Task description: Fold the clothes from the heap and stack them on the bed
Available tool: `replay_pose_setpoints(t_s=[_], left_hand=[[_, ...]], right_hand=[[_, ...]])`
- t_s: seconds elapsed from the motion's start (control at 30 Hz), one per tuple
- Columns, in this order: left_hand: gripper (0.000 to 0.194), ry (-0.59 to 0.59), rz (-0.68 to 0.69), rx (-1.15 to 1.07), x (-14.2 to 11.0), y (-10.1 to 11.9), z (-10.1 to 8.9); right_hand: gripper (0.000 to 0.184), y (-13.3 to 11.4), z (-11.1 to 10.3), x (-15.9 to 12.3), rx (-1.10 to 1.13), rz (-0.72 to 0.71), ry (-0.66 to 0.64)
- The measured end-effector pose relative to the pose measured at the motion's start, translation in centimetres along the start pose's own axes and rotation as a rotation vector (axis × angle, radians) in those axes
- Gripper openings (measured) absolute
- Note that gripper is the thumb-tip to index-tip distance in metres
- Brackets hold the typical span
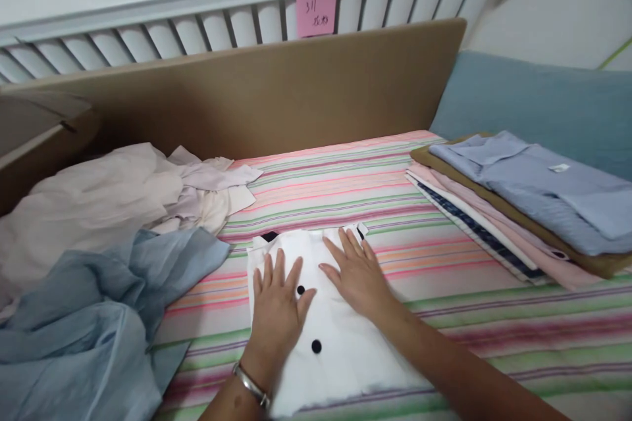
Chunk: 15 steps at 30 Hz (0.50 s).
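Observation:
A folded white garment (340,348) with black buttons lies on the striped sheet (494,322) in front of me. My left hand (277,306) rests flat on its left half, fingers spread, a silver bracelet on the wrist. My right hand (356,273) lies flat on the upper right part, fingers stretched toward the garment's far edge. Neither hand holds anything.
A loose heap of pale pink clothes (99,204) and a crumpled light blue garment (93,329) lie at the left. A stack of folded shirts (533,204), blue on top, sits at the right. A brown headboard (276,92) stands behind, with a pink note (316,5) above it.

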<state>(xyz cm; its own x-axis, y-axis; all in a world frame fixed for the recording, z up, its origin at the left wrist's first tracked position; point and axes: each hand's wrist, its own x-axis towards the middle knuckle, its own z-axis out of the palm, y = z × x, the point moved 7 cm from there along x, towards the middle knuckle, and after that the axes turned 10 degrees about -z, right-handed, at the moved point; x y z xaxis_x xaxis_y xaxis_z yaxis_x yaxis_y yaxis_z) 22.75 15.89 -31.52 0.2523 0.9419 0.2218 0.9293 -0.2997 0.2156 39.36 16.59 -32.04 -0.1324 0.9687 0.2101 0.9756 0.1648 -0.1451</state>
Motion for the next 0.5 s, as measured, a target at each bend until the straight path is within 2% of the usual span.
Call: replay_pose_setpoints(t_s=[0.3, 0.5], left_hand=[[0.065, -0.022, -0.008, -0.013, 0.1, -0.2, 1.2], [0.067, -0.017, -0.003, 0.018, 0.0, -0.3, 1.2]], right_hand=[[0.058, 0.7, 0.9, -0.1, -0.001, -0.021, -0.025], [0.058, 0.6, 0.9, -0.1, 0.0, -0.021, -0.028]])
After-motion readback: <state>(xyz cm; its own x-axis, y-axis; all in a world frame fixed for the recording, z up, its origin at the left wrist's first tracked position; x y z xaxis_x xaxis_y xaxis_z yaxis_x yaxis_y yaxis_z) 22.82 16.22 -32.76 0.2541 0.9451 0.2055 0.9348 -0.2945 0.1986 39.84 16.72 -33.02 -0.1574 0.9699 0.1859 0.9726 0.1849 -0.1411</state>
